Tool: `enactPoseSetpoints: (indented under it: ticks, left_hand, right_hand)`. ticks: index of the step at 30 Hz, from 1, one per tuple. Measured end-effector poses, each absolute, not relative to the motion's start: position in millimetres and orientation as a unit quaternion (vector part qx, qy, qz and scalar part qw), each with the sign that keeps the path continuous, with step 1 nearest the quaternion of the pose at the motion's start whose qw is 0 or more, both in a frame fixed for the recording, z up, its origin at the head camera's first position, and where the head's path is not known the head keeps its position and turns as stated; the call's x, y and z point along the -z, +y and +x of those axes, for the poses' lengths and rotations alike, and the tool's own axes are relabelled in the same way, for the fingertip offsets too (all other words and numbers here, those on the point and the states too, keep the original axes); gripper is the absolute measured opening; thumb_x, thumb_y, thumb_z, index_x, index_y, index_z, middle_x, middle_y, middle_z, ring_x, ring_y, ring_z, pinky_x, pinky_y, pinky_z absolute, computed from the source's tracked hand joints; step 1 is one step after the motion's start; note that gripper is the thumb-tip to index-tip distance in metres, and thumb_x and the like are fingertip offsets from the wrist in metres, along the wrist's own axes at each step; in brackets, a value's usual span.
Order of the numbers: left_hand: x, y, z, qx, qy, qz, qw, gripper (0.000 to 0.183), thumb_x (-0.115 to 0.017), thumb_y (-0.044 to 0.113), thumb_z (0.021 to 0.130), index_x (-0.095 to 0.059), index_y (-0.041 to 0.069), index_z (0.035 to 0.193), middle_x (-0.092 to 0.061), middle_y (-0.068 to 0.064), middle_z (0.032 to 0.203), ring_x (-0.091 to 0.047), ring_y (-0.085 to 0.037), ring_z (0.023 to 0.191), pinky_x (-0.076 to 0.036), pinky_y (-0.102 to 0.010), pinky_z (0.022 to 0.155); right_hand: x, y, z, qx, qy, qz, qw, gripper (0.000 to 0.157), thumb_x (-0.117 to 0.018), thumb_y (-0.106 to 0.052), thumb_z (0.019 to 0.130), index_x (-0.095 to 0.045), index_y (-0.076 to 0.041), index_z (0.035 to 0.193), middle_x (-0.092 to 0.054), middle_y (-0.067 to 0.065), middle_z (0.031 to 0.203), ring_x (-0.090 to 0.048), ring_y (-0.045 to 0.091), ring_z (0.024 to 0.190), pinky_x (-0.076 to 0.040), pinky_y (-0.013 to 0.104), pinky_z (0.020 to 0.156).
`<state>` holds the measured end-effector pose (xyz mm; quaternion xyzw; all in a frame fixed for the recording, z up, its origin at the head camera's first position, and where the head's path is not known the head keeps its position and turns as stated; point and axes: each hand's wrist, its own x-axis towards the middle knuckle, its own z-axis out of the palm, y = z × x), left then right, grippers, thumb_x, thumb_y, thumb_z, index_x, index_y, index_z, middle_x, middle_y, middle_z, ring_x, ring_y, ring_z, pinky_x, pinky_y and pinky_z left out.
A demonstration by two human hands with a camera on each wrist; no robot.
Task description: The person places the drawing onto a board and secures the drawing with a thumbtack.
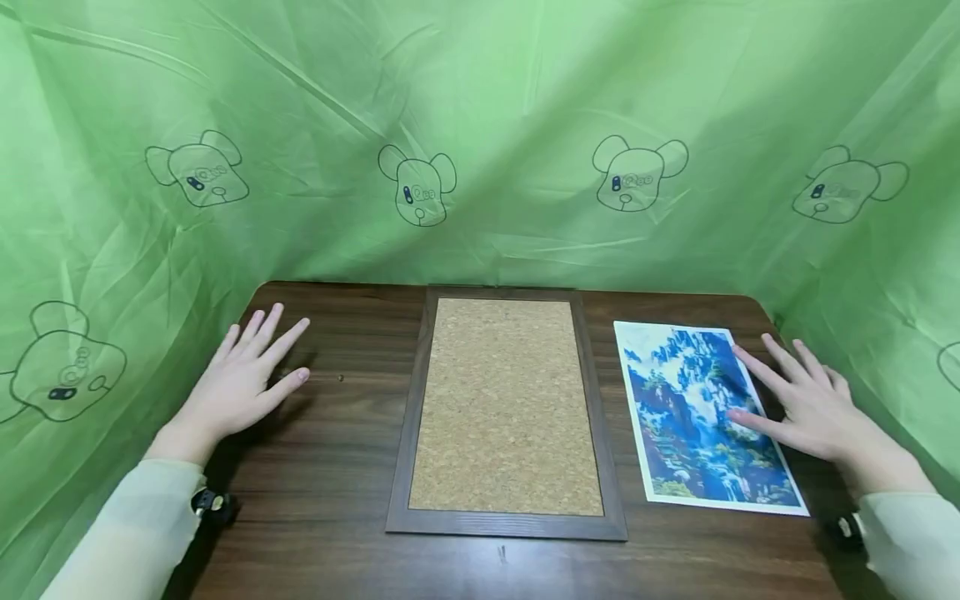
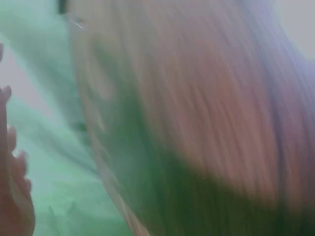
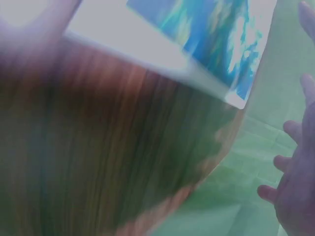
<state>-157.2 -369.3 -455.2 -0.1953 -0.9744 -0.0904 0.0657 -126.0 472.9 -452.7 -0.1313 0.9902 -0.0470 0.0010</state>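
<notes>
My left hand (image 1: pixel 236 383) is spread, fingers straight, over the left side of the dark wooden table (image 1: pixel 337 467). It holds nothing. In the left wrist view only part of that hand (image 2: pixel 17 196) shows, at the left edge. A dark-framed board (image 1: pixel 506 408) with a cork-like face lies in the middle of the table. To its right is a printed sheet (image 1: pixel 690 417) with a blue waterfall landscape and a white border. My right hand (image 1: pixel 813 408) has its fingers stretched over the sheet's right edge, gripping nothing; whether it touches the paper I cannot tell.
Green cloth (image 1: pixel 510 100) with printed bear heads surrounds the table at the back and both sides. A tiny speck (image 1: pixel 341 377) lies left of the board. Dark devices (image 1: pixel 213 504) are worn at both wrists. Both wrist views are blurred.
</notes>
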Motion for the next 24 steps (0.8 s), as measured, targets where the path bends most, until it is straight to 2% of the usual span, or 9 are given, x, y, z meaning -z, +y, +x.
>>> enactPoseSetpoints:
  ticks: [5,9,13,18,21,24]
  left_hand:
    - [455.4,-332.9,-162.4,0.197,-0.958,-0.201,0.052,0.084,-0.064,0.046,0.110,-0.017,0.033,0.177,-0.001,-0.007,0.184,0.002,-0.038,0.169,-0.002,-0.062,0.134]
    - [461.8,-298.8,-169.6,0.250,-0.941,-0.223,0.038,0.094,-0.072,0.045,0.106,-0.012,0.034,0.178,0.000,-0.006,0.184,0.001,-0.037,0.169,-0.009,-0.066,0.132]
    - [464.3,-269.4,-172.8,0.283,-0.929,-0.238,-0.009,0.102,-0.075,0.049,0.103,-0.007,0.037,0.177,0.000,-0.003,0.184,-0.004,-0.036,0.169,-0.017,-0.069,0.130]
    - [471.6,-245.2,-172.6,0.312,-0.911,-0.261,-0.071,0.104,-0.078,0.055,0.100,-0.013,0.034,0.177,-0.008,-0.010,0.184,-0.018,-0.038,0.166,-0.027,-0.067,0.128]
    - [477.6,-236.1,-171.3,0.334,-0.898,-0.269,-0.100,0.106,-0.081,0.057,0.097,-0.017,0.030,0.177,-0.011,-0.013,0.183,-0.020,-0.037,0.166,-0.028,-0.066,0.128]
    - [482.0,-229.7,-170.1,0.351,-0.888,-0.268,-0.131,0.111,-0.084,0.058,0.093,-0.019,0.028,0.177,-0.011,-0.011,0.183,-0.016,-0.035,0.167,-0.022,-0.066,0.130]
  right_hand:
    - [456.4,452.0,-132.8,0.134,0.985,-0.096,0.041,0.117,-0.079,-0.058,0.095,0.000,-0.032,0.178,0.005,0.028,0.180,-0.002,0.069,0.157,-0.020,0.098,0.095]
    - [456.7,440.1,-135.4,0.179,0.978,-0.077,0.077,0.122,-0.081,-0.056,0.095,0.004,-0.027,0.177,0.009,0.031,0.179,-0.006,0.074,0.153,-0.018,0.100,0.095]
    - [459.3,436.9,-134.9,0.212,0.971,-0.059,0.095,0.130,-0.086,-0.054,0.092,0.008,-0.027,0.177,0.011,0.034,0.177,-0.002,0.072,0.154,-0.021,0.098,0.098]
    - [465.8,441.0,-131.0,0.244,0.963,-0.044,0.107,0.141,-0.093,-0.053,0.085,0.013,-0.029,0.175,0.003,0.041,0.174,-0.004,0.071,0.155,-0.024,0.096,0.100]
    - [469.9,443.2,-128.6,0.246,0.962,-0.039,0.115,0.145,-0.096,-0.052,0.082,0.012,-0.026,0.176,-0.003,0.045,0.171,-0.009,0.073,0.151,-0.025,0.095,0.100]
    - [474.0,444.4,-126.9,0.237,0.963,-0.037,0.121,0.146,-0.097,-0.050,0.081,0.010,-0.022,0.176,-0.007,0.047,0.168,-0.012,0.075,0.148,-0.026,0.095,0.100]
